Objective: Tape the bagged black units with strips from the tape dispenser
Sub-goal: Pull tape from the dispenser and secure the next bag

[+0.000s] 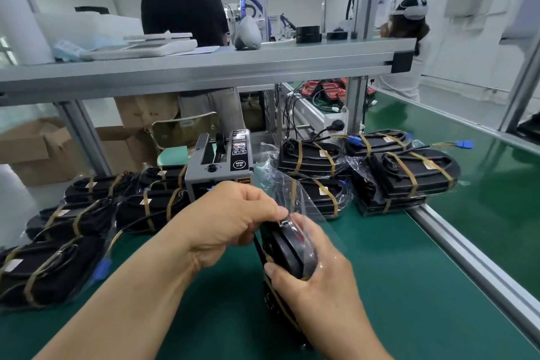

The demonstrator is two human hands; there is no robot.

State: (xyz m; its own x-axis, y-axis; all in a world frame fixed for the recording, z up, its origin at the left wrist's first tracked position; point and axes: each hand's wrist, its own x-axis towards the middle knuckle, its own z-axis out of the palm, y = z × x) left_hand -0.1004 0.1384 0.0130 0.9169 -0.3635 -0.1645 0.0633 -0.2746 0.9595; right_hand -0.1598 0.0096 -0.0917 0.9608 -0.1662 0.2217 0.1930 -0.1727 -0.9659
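Note:
I hold one bagged black unit [292, 251] on edge above the green mat [394, 257]. My right hand [318, 278] grips its near end from the right, thumb on the black face. My left hand [233, 213] pinches the top of the unit where the clear bag [295, 193] sticks up loose. A brown tape strip runs across the unit's lower part. The grey tape dispenser [219, 166] stands just behind my left hand.
Several taped bagged units lie in a pile at the left [87, 213] and in a stack at the right [403, 172]. An aluminium rail [467, 254] borders the mat on the right. A shelf [204, 67] runs overhead, with two people beyond it.

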